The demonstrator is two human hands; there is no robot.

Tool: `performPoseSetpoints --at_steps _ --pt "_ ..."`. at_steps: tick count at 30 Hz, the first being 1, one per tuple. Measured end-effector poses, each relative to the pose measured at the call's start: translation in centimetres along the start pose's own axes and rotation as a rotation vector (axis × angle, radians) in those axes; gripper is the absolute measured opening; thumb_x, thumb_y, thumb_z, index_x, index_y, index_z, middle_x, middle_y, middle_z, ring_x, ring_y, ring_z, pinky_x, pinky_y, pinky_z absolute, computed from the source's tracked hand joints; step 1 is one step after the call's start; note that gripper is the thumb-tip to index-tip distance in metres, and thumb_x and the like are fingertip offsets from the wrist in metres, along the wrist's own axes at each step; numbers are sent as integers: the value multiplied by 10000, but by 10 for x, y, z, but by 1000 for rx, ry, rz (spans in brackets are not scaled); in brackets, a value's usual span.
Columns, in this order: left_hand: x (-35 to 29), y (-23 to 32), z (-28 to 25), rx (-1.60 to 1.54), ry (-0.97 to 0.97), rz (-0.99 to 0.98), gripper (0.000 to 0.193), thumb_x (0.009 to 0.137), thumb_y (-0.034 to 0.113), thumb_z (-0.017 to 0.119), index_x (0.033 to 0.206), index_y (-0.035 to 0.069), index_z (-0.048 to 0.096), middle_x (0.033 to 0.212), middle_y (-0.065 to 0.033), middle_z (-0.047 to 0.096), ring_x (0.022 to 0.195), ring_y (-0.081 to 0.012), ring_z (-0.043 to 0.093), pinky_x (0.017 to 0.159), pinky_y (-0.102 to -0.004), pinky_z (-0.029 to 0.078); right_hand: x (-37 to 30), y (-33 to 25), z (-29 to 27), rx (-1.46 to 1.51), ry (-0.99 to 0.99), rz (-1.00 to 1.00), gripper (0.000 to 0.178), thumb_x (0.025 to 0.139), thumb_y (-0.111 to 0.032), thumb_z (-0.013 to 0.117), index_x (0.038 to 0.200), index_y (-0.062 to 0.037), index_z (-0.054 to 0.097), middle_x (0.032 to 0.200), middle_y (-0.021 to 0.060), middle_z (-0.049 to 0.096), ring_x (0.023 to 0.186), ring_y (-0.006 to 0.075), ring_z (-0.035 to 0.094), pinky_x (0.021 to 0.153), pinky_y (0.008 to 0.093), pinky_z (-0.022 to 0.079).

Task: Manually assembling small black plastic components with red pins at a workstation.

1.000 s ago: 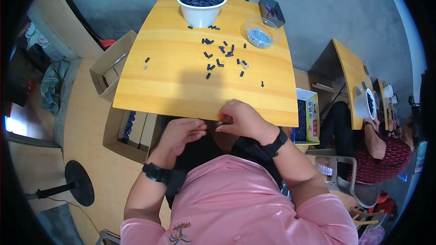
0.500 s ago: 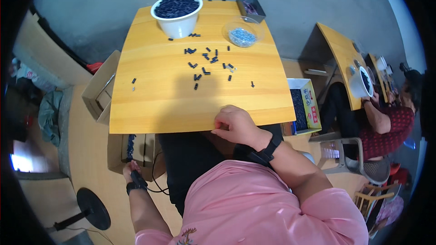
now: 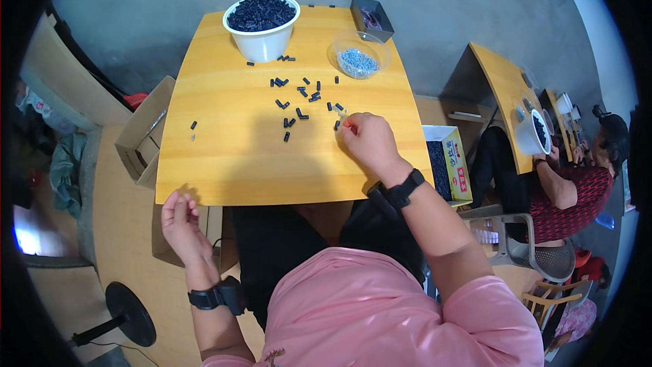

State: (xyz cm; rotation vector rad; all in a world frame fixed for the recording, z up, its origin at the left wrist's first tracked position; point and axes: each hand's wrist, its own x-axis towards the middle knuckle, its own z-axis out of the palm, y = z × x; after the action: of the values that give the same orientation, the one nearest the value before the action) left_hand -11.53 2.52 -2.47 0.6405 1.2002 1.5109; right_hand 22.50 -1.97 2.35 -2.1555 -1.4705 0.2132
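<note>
White tub [image 3: 263,47]; black pieces [image 3: 261,12] inside

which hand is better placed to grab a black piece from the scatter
Probably the right hand: its fingers are beside the scattered black pieces; the left hand is by the near left corner of the table.

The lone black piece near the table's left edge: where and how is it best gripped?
The black piece is probably best pinched by its long sides at mid-length, from above: it is slender, lies flat apart from the other black pieces, and a small pale bit lies on its near side.
</note>
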Motion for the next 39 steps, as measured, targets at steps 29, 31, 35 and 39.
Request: performPoseSetpoints --at_steps 29,31,35,39 --pt "-77 -56 129 165 -656 -421 207 905 165 596 987 -23 620 873 -102 640 761 -160 636 671 -267 552 -41 -5 14 598 -61 -73 106 790 -58 644 867 15 654 775 120 647 679 179 619 626 278 494" --pt "-77 -54 128 127 -642 -438 204 910 170 587 978 -20 610 868 -107 639 749 -164 638 668 -266 551 -21 8 2 367 81 -96 106 764 -87 642 815 5 660 753 181 640 658 283 631 620 334 499" --pt "-75 -52 128 31 -630 -508 186 925 175 563 953 -8 584 862 -111 639 712 -164 638 655 -262 547 23 39 -6 303 39 100 154 757 -84 676 850 37 661 691 119 641 613 166 603 582 279 479" --pt "-71 -56 123 45 -671 -490 188 916 170 578 962 -11 589 850 -108 641 691 -155 632 642 -259 544 39 46 6 310 14 122 161 754 -89 679 852 37 663 676 122 643 603 180 603 585 285 481"
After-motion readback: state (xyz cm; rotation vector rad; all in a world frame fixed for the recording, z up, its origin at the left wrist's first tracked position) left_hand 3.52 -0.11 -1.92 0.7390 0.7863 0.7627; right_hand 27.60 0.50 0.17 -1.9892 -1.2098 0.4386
